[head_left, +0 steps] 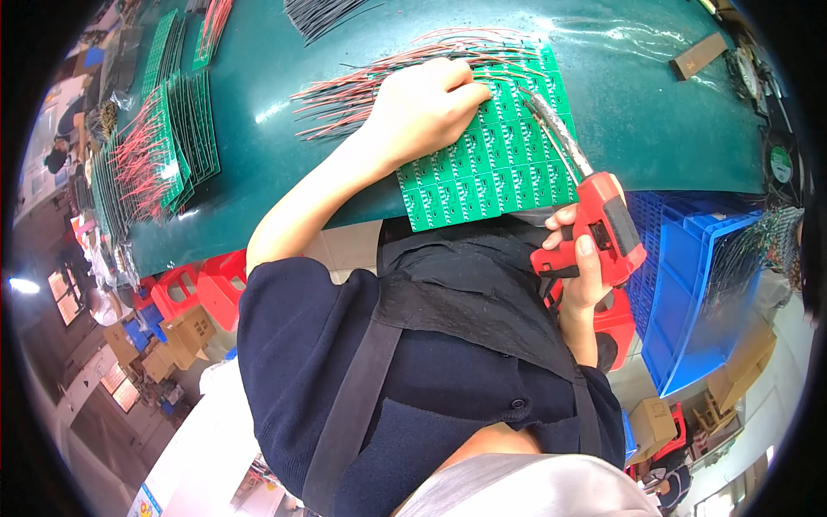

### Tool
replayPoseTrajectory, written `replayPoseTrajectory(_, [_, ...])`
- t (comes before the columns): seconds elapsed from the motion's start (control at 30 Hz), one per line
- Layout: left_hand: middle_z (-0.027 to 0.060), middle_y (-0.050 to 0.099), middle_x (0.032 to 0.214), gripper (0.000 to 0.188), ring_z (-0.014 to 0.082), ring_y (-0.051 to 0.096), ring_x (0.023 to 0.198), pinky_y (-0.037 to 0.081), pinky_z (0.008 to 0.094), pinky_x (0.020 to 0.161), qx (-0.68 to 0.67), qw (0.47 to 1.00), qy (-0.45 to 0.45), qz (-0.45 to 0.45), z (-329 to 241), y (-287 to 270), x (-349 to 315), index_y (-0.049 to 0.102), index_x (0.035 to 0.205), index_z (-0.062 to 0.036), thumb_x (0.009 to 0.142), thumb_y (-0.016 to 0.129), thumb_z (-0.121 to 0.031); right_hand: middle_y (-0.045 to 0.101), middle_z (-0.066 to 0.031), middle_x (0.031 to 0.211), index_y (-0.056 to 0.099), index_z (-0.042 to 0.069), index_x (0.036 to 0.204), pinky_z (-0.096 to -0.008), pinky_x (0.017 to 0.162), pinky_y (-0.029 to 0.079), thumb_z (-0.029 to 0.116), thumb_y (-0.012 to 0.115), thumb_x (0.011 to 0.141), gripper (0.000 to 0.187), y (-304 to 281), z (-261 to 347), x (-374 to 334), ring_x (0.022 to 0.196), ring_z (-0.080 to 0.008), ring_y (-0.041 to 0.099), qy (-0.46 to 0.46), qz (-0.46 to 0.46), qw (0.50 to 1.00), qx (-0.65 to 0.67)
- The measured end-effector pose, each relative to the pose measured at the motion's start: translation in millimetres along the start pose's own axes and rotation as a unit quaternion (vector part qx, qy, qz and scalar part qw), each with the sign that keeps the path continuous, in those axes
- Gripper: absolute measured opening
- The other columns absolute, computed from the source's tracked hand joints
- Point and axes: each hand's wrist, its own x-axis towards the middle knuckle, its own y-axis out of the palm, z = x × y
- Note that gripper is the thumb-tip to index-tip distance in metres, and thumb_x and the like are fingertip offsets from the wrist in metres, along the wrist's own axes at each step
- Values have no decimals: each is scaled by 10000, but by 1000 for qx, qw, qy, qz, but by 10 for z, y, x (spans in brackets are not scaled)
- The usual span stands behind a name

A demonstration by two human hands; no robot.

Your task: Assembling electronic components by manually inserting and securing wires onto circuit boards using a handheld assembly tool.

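A green panel of small circuit boards (482,177) lies at the near edge of the table, its lower edge at my lap. My left hand (431,103) rests over its upper left part with the fingers curled into a pinch; whatever is between the fingertips is hidden. Red and dark wires (336,96) fan out to the left from beneath this hand, and more cross the panel's far edge. My right hand (584,267) grips a red and black soldering gun (610,220). Its long metal tip slants up and left over the panel's right side, close to my left fingertips.
Stacked green panels with red wires (164,155) stand at the table's left. A bundle of dark wires (319,15) lies at the far edge. A brown block (699,56) sits far right on the green table (672,129). Blue crates (680,293) stand right, red stools (222,284) left.
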Motion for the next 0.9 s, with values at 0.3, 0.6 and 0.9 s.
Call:
replayPoseTrajectory(0.3, [25,596,785,164,208,617,705,510,307,587,-38,999,6,-31,7,-30,47,662,890,-122,729,682,-93,594,-173,884,504,-94,1106,-277,579,513,222,555,826,425,-27,-3,23,689,-196,598,-7,-11,1000,12])
replayPoseTrajectory(0.6, [34,597,783,151,224,620,709,508,321,590,-33,999,-2,10,-43,82,131,663,895,-124,745,673,-112,619,-160,914,411,-69,1269,-285,592,542,133,606,844,510,-141,-56,1,710,-178,628,27,21,999,30])
replayPoseTrajectory(0.9, [28,595,780,137,219,622,708,511,322,590,-27,999,-1,23,-30,75,157,664,883,-125,746,672,-129,625,-151,902,393,-65,1288,-281,581,544,128,611,842,533,-158,-44,20,694,-177,629,44,28,999,15])
